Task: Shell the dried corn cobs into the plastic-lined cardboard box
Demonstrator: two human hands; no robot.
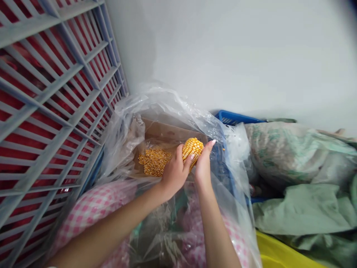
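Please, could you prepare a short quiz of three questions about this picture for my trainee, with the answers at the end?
1. Open question: What is held between the left hand and the right hand?
2. True or false: The pile of loose kernels lies to the right of both hands in the picture.
3. Fill the gap: The checked fabric at the bottom of the picture is white and ____.

Key:
1. An ear of corn.
2. False; the pile of loose kernels lies on the left.
3. Pink.
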